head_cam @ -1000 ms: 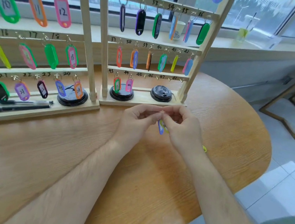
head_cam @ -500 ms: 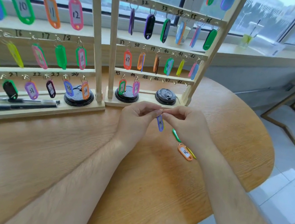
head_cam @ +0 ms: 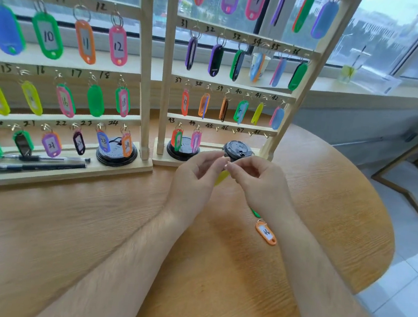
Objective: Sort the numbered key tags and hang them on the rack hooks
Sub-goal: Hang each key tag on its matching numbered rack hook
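The left hand (head_cam: 195, 180) and right hand (head_cam: 259, 185) met fingertip to fingertip above the round wooden table (head_cam: 89, 236), each curled and pinching the small metal ring of a yellow key tag (head_cam: 221, 178) that hung between them. Just behind stood the right rack (head_cam: 285, 120), pale wood with handwritten numbers, its rails holding oval plastic tags in many colours, and two black round lids (head_cam: 237, 150) on its base. The left rack (head_cam: 144, 78) carried more tags, a third lid and two dark pens (head_cam: 40, 162) on its base. An orange tag (head_cam: 266, 233) marked 46 lay flat on the grained table beside the right wrist, a green tag (head_cam: 255, 212) half hidden under it
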